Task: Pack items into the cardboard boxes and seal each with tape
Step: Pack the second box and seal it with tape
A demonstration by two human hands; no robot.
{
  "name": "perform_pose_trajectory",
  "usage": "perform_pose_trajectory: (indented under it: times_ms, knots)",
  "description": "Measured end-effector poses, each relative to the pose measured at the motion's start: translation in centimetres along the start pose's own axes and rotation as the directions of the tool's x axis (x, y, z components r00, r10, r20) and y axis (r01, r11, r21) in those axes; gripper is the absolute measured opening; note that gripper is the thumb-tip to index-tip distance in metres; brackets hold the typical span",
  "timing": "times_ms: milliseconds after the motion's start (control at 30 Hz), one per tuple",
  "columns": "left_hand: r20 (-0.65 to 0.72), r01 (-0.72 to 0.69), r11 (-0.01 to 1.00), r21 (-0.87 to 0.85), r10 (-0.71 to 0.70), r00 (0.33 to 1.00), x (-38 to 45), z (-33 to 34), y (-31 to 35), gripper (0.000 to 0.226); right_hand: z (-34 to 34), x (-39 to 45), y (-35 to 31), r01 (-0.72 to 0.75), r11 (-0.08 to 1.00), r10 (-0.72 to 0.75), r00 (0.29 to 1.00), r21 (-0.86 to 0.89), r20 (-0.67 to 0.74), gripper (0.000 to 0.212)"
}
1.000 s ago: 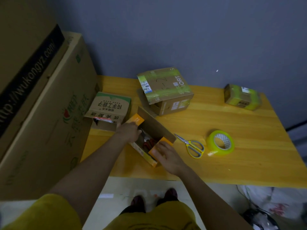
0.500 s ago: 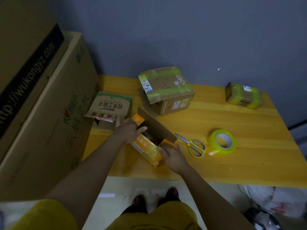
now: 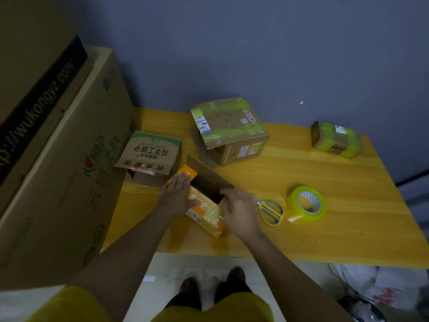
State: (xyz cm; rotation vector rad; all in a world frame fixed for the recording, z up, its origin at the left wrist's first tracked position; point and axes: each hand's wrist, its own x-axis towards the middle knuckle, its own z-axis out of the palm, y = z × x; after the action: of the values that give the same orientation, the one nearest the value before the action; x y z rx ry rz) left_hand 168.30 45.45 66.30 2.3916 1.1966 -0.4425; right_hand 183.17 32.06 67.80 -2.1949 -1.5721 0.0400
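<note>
Orange box [image 3: 204,209] at table [image 3: 336,228] near edge, 6 o'clock of taped box [image 3: 229,130]; brown flap up, near flap now folded. Left hand [image 3: 177,196] flat, fingers spread, pressing flap. Right hand [image 3: 240,208] curled gripping box end, shifted up.

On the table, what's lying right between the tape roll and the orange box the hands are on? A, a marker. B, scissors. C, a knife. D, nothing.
B: the yellow-handled scissors lie on the table between the tape roll and the orange box under both hands.
</note>
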Motion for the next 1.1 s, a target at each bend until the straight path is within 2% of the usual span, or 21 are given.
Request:
perform_pose_trajectory:
  times_ms: [33, 67, 133, 200, 233, 300, 367, 400, 467, 567, 633, 733, 800, 900, 1000, 1100]
  knots:
    - [0.0, 0.01, 1.0, 0.004, -0.01, 1.0, -0.1, 0.0, 0.2, 0.087, -0.2, 0.3, 0.2, -0.023, 1.0, 0.024, 0.999, 0.004, -0.046, 0.035]
    - [-0.003, 0.024, 1.0, 0.004, -0.024, 1.0, -0.2, 0.2, 0.6, 0.087, -0.4, 0.8, 0.5, -0.075, 0.997, 0.075, 0.997, -0.01, -0.002, 0.041]
    - [-0.026, 0.068, 0.998, 0.008, -0.068, 0.997, -0.7, 0.8, 1.7, 0.087, -0.4, 1.7, 1.0, -0.187, 0.977, 0.204, 0.956, -0.099, 0.212, 0.054]
    - [-0.091, 0.139, 0.99, 0.013, -0.137, 0.986, -1.1, 1.5, 3.0, 0.093, 0.2, 2.0, 1.6, -0.213, 0.967, 0.245, 0.92, -0.137, 0.305, 0.058]
    - [-0.131, 0.18, 0.984, -0.005, -0.179, 0.975, -1.2, 1.5, 3.4, 0.098, 0.3, 2.0, 1.7, -0.201, 0.974, 0.223, 0.933, -0.107, 0.281, 0.053]
    - [-0.213, 0.226, 0.974, -0.033, -0.228, 0.95, -1.5, 1.3, 3.7, 0.109, 0.4, 1.5, 1.4, -0.123, 0.986, 0.138, 0.98, -0.109, 0.145, 0.041]
    - [-0.333, 0.17, 0.985, 0.02, -0.154, 0.93, -2.1, 1.0, 3.4, 0.117, 1.2, 0.0, 1.8, -0.04, 0.979, 0.057, 0.995, -0.202, 0.081, 0.04]
    - [-0.404, 0.117, 0.99, 0.072, -0.078, 0.911, -2.0, 1.1, 3.0, 0.119, 1.7, -0.8, 2.0, -0.012, 0.969, 0.042, 0.992, -0.248, 0.115, 0.042]
    - [-0.425, 0.012, 0.987, 0.163, 0.059, 0.903, -1.6, 1.3, 2.7, 0.116, 2.2, -2.0, 1.8, -0.027, 0.963, 0.076, 0.982, -0.268, 0.175, 0.045]
    - [-0.277, -0.144, 0.958, 0.25, 0.213, 0.937, -0.3, 1.3, 2.2, 0.095, 2.7, -1.9, 1.3, -0.108, 0.981, 0.134, 0.978, -0.163, 0.161, 0.042]
    - [-0.101, -0.18, 0.96, 0.213, 0.205, 0.974, 0.4, 1.1, 2.1, 0.08, 2.9, -1.3, 1.5, -0.13, 0.986, 0.141, 0.985, -0.107, 0.104, 0.036]
    - [-0.053, -0.186, 0.97, 0.154, 0.196, 0.979, 1.6, 1.5, 2.0, 0.064, 3.3, -0.5, 2.3, -0.124, 0.987, 0.127, 0.992, -0.1, 0.027, 0.028]
    - [-0.094, -0.179, 0.971, 0.159, 0.196, 0.976, 2.0, 1.4, 2.1, 0.058, 3.7, -0.1, 2.4, -0.12, 0.986, 0.12, 0.993, -0.119, -0.006, 0.026]
    - [-0.214, -0.224, 0.946, 0.233, 0.274, 0.938, 2.5, 1.4, 1.7, 0.06, 4.6, 0.4, 2.4, -0.077, 0.984, 0.069, 0.996, -0.162, -0.054, 0.022]
    - [-0.285, -0.275, 0.923, 0.268, 0.349, 0.893, 3.5, 2.2, 1.1, 0.051, 5.4, 0.7, 2.4, -0.035, 0.984, 0.028, 0.999, -0.177, -0.039, 0.019]
    - [-0.349, -0.359, 0.892, 0.275, 0.44, 0.827, 4.8, 2.8, 1.1, 0.052, 6.4, 0.6, 2.5, -0.006, 0.988, 0.01, 1.0, -0.151, 0.029, 0.043]
